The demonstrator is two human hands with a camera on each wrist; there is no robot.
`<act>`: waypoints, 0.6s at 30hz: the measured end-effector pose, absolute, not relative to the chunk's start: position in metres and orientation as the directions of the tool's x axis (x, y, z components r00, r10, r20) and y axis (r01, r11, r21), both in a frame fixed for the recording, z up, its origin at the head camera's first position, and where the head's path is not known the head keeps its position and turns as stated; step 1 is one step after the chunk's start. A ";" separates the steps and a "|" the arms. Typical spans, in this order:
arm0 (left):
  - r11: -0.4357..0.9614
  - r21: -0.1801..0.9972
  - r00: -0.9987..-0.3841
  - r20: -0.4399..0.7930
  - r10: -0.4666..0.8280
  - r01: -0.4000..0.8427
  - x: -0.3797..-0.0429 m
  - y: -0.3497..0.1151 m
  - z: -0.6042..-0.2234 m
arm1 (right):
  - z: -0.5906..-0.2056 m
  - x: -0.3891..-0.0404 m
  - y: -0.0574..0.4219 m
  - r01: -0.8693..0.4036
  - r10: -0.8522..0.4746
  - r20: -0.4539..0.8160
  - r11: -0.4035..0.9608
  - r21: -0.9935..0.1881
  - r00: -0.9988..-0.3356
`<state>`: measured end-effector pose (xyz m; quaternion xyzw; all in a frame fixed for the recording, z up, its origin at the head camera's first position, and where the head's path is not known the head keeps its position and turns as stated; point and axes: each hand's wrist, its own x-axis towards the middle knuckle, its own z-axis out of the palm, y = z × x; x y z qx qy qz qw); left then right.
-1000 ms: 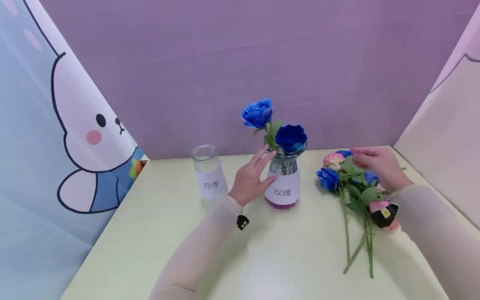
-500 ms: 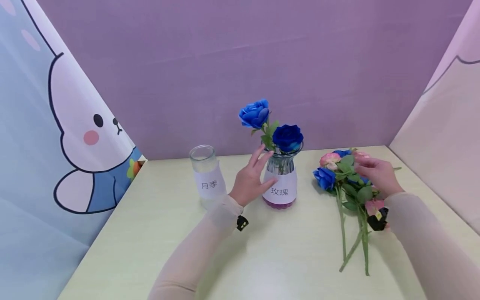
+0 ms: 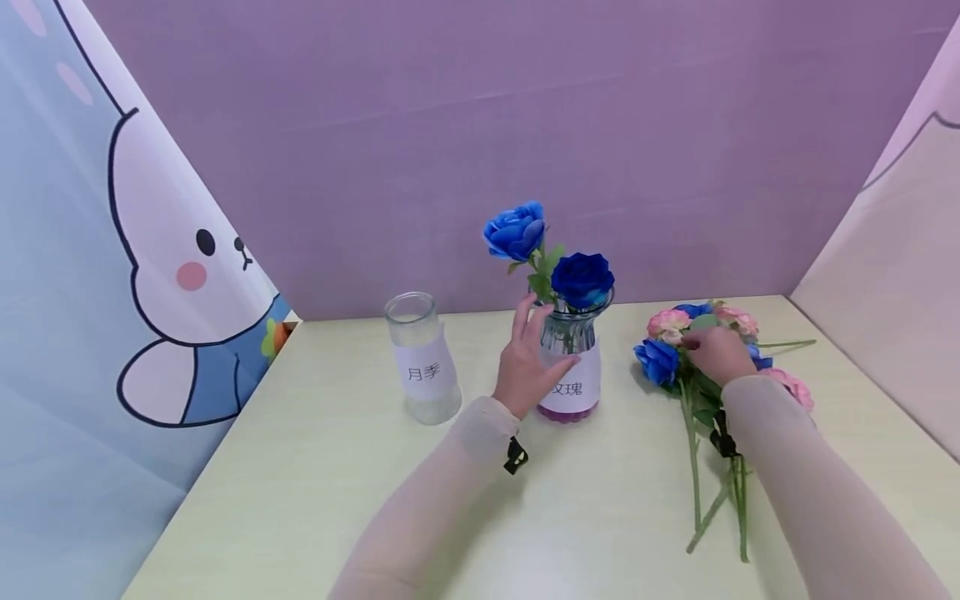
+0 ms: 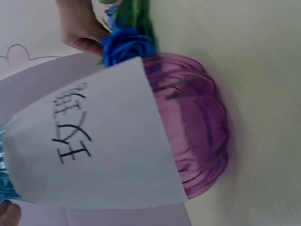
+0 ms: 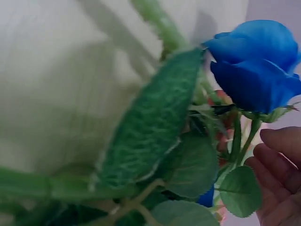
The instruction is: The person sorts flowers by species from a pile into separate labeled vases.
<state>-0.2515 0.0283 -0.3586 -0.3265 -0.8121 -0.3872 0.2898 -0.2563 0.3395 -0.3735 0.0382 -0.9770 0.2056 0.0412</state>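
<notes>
My left hand (image 3: 532,367) is at the left side of a glass vase (image 3: 568,336) with a purple base and a white paper label; its fingers are spread near the neck, and contact is unclear. Two blue roses (image 3: 582,280) stand in that vase. In the left wrist view the label (image 4: 94,141) fills the middle, and a fingertip (image 4: 10,214) shows at the lower left. Over a pile of loose flowers, my right hand (image 3: 720,354) reaches in beside a blue rose (image 3: 657,362). The right wrist view has its thumb and fingers (image 5: 284,141) beside the rose's stem (image 5: 249,141), apart from it.
To the left stands a clear glass jar (image 3: 425,358) with a white label. Pink flowers (image 3: 791,388) and several green stems (image 3: 693,467) lie in the pile on the pale table (image 3: 585,517). A purple backdrop (image 3: 450,167) rises behind, and a rabbit-print cloth (image 3: 172,250) hangs at left.
My right hand has moved left and slightly down over the pile, toward the left blue rose. The left hand has shifted slightly right, closer across the vase's front.
</notes>
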 end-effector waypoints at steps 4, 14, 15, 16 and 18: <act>0.488 0.413 -0.581 0.770 0.263 0.769 -0.254 0.033 -0.364 | -0.378 -0.257 0.338 -0.087 -0.068 0.071 0.945 -0.315 -0.995; 0.499 0.316 -0.483 0.839 0.250 0.807 -0.259 0.035 -0.369 | -0.386 -0.259 0.327 -0.106 -0.097 0.059 0.977 -0.185 -0.994; 0.498 0.311 -0.478 0.842 0.252 0.810 -0.260 0.035 -0.369 | -0.386 -0.259 0.326 -0.118 -0.109 0.061 0.979 -0.165 -0.992; 0.498 0.304 -0.472 0.845 0.253 0.812 -0.260 0.035 -0.369 | -0.386 -0.260 0.325 -0.135 -0.126 0.068 0.981 -0.142 -0.990; 0.500 0.294 -0.462 0.851 0.252 0.814 -0.261 0.034 -0.369 | -0.385 -0.261 0.323 -0.167 -0.158 0.091 0.981 -0.102 -0.983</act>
